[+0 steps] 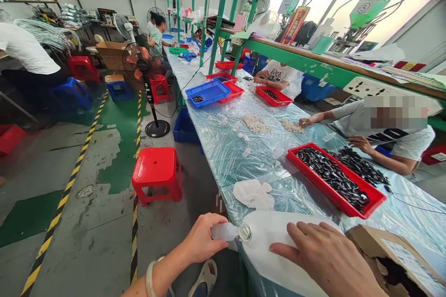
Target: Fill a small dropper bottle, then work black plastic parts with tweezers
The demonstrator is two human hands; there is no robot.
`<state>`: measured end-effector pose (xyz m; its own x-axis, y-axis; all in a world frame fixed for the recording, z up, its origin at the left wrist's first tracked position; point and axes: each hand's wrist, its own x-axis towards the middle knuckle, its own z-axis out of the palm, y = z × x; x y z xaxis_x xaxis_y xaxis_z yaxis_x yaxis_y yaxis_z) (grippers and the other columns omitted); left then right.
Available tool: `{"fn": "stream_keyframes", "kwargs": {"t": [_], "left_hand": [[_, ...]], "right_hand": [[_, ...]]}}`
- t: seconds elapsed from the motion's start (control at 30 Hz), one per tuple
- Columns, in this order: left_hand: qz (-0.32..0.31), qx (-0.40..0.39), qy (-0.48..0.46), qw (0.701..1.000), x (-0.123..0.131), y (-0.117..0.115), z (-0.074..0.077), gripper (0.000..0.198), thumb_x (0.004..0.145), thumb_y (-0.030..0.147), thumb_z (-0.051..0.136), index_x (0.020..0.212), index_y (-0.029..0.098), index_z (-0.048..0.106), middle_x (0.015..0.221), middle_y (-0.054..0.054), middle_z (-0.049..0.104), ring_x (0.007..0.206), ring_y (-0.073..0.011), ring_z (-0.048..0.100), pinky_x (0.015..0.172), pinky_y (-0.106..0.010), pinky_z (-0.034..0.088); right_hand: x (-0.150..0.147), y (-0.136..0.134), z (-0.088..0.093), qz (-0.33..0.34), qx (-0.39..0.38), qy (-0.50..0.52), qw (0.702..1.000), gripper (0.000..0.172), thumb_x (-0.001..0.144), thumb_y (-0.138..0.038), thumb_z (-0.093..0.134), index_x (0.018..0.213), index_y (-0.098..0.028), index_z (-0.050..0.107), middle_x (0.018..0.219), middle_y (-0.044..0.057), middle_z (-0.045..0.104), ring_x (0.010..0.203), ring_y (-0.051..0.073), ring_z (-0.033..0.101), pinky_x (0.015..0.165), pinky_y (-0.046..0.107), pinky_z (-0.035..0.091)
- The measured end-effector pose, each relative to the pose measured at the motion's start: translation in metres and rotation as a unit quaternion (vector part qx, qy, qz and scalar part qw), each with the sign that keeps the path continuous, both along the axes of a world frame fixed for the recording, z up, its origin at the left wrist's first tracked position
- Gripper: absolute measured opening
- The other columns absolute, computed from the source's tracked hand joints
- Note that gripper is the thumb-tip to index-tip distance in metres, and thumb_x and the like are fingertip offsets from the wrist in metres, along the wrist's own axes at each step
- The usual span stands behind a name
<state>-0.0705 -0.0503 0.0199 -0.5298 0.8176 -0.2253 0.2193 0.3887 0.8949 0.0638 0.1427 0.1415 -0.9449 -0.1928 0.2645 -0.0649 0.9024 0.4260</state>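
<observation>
My left hand (204, 237) is closed around a small translucent plastic bottle (223, 231), held sideways just past the table's near edge. The bottle's neck meets the open mouth of a large white plastic jug (265, 236), which lies tipped on its side with its mouth toward the bottle. Across the top of the jug rests my right hand (322, 250), thumb apart and fingers curving over the far side, gripping it. A crumpled white plastic piece (253, 194) sits just beyond the jug. The level of any liquid cannot be made out.
Plastic film covers the long table (230, 158). A red tray (336, 178) holds many black parts, with a torn cardboard box (393, 255) nearer me. A co-worker's hand (306, 120) touches small pale parts. A red stool (156, 171) and a fan (141, 65) stand left.
</observation>
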Motion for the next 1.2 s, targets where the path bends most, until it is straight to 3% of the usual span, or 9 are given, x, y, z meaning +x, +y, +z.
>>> {"fn": "stream_keyframes", "kwargs": {"t": [0.47, 1.2], "left_hand": [[0.002, -0.009, -0.005, 1.0, -0.002, -0.008, -0.002, 0.033, 0.061, 0.02, 0.065, 0.094, 0.02, 0.066, 0.091, 0.0, 0.065, 0.082, -0.0173, 0.054, 0.076, -0.027, 0.037], [0.005, -0.02, -0.016, 1.0, -0.005, -0.015, -0.015, 0.034, 0.061, 0.02, 0.066, 0.095, 0.021, 0.066, 0.092, -0.001, 0.064, 0.085, -0.0183, 0.054, 0.074, -0.026, 0.036]], "right_hand": [[-0.011, -0.007, 0.002, 0.039, -0.032, -0.035, 0.998, 0.061, 0.098, -0.046, 0.01, 0.057, -0.021, 0.048, 0.045, -0.001, 0.053, 0.035, 0.017, 0.053, 0.045, 0.031, 0.031], [-0.013, -0.013, -0.007, 0.036, -0.033, -0.052, 0.997, 0.061, 0.099, -0.042, 0.007, 0.059, -0.021, 0.049, 0.046, -0.001, 0.053, 0.037, 0.019, 0.055, 0.044, 0.032, 0.036]]}}
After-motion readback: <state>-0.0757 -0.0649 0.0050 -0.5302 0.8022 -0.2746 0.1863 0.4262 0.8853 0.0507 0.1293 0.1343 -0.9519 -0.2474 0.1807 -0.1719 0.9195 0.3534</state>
